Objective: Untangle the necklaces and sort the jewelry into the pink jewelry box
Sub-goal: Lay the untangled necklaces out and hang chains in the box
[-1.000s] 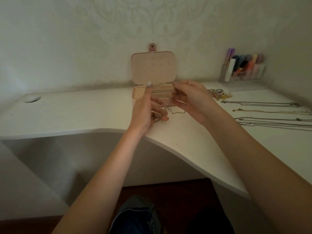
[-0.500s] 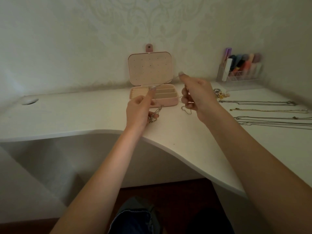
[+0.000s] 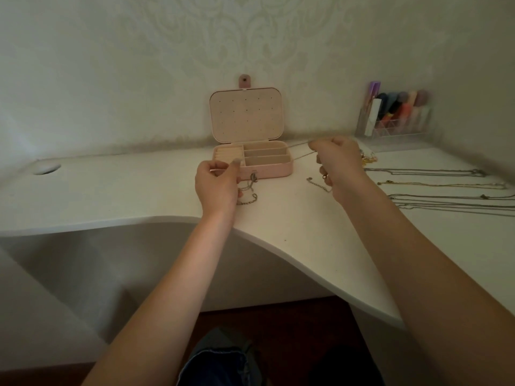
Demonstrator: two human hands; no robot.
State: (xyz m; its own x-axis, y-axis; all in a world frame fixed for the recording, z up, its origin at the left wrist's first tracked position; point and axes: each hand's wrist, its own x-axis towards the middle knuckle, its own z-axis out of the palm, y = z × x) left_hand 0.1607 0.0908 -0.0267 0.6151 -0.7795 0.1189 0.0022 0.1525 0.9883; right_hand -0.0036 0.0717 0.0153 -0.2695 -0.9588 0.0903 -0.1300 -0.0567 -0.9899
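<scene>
The pink jewelry box [image 3: 278, 170] stands open against the wall, lid upright, its compartments bare. My left hand [image 3: 217, 185] pinches one end of a thin silver necklace [image 3: 299, 156] in front of the box. My right hand [image 3: 338, 162] pinches the same chain further right, and the strand runs taut between both hands above the box's front corner. A tangled bit of chain [image 3: 248, 190] hangs and lies under my left hand. A short chain end with a clasp [image 3: 319, 185] dangles below my right hand.
Several straightened necklaces [image 3: 446, 188] lie in rows on the white desk [image 3: 125, 190] at the right. A small heap of gold jewelry [image 3: 367, 160] sits behind my right hand. A clear organizer with coloured items [image 3: 395, 118] stands in the back right corner. A round cable hole [image 3: 46, 169] is far left.
My hands have moved apart, left going left and right going right, drawing the chain out into a taut line. The tangle now hangs lower under my left hand.
</scene>
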